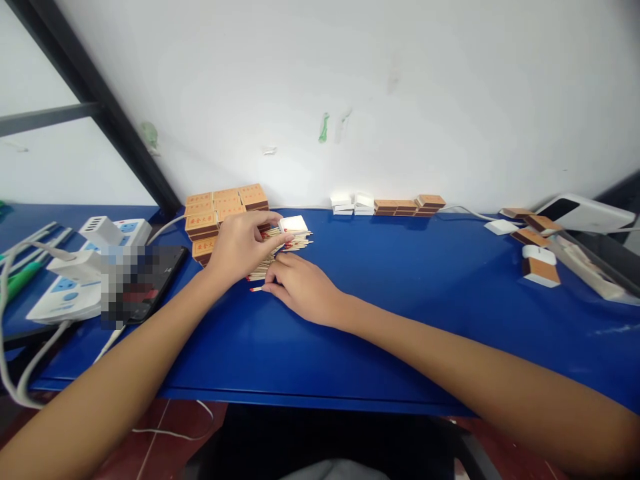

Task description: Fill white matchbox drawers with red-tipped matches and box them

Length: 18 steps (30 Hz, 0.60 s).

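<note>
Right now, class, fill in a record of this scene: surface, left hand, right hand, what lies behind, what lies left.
Surface: blue table
Left hand: fingertips at white tray
Right hand: resting on loose matches
Behind: stacked matchboxes
Left: power strip, phone

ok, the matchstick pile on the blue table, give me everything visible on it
The matchstick pile is a loose heap of thin, pale wooden sticks with red heads, lying flat on the blue table. It sits beside the stacked matchboxes, with a small white tray at its far edge. The left hand covers part of it. The right hand rests at its near edge, fingertips by one stray match.
</note>
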Each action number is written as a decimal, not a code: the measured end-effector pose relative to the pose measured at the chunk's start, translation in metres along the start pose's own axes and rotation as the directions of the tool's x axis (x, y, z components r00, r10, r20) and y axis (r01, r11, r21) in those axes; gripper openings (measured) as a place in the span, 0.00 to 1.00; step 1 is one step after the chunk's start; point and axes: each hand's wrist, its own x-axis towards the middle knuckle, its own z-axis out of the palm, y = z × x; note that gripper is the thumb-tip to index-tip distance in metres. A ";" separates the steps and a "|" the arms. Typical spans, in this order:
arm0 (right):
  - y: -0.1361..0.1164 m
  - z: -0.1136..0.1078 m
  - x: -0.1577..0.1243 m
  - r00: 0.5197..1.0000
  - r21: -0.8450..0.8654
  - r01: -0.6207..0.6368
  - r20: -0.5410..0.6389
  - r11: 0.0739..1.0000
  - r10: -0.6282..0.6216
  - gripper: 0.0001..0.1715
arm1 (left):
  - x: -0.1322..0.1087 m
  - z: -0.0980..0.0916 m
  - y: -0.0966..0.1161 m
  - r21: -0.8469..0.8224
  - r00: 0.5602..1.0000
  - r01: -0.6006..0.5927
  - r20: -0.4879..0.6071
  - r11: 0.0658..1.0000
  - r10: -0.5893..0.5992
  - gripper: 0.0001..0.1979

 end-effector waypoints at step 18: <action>0.055 -0.054 -0.004 0.939 -0.082 -0.083 -0.340 0.993 0.051 0.04 | -0.003 -0.002 -0.002 -0.028 0.967 -0.217 0.132 0.976 0.219 0.24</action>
